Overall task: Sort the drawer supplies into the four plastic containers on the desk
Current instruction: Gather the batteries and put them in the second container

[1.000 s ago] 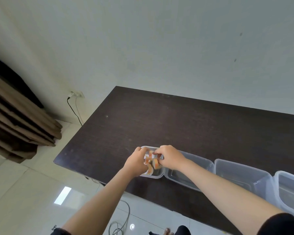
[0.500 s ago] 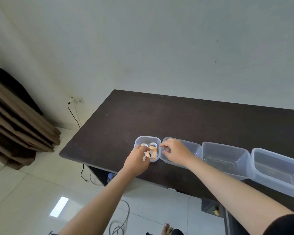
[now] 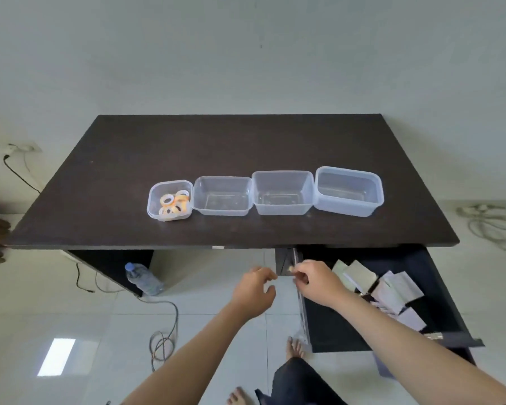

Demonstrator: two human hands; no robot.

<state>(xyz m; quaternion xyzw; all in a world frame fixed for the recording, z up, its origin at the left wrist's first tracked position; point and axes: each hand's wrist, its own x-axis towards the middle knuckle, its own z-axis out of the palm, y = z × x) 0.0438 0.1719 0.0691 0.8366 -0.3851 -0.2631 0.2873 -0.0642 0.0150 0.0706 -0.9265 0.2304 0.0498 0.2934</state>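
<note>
feet (image 3: 295,347): bare, on the white tile floor, right at the bottom with a dark trouser leg over one of them

left hand (image 3: 253,290): hanging in the air below the desk edge, fingers loosely curled, nothing in it, just left of the drawer's corner

right hand (image 3: 316,283): over the left front corner of the drawer, fingers curled in, and there's a tiny pale bit at the fingertips. Honestly can't tell if it's actually pinching something or not, too small

drawer (image 3: 348,331): pulled out on the right side under the desk, dark inside

paper packs (image 3: 390,289): a loose pile of whitish/lilac flat packets lying in the drawer, toward its back half, partly behind the right forearm

water bottle (image 3: 143,279): clear plastic one lying tilted on the floor under the desk's left side, cables trailing nearby

desk (image 3: 246,147): dark brown top, pushed against a pale wall

containers: four clear plastic tubs in a row near the front edge, sides touching or nearly so

small container (image 3: 170,200): leftmost one, holds the tape rolls (image 3: 174,203), yellowish rings piled up

second container (image 3: 222,195), third container (image 3: 282,192), fourth container (image 3: 349,190): nothing inside that I can see
</note>
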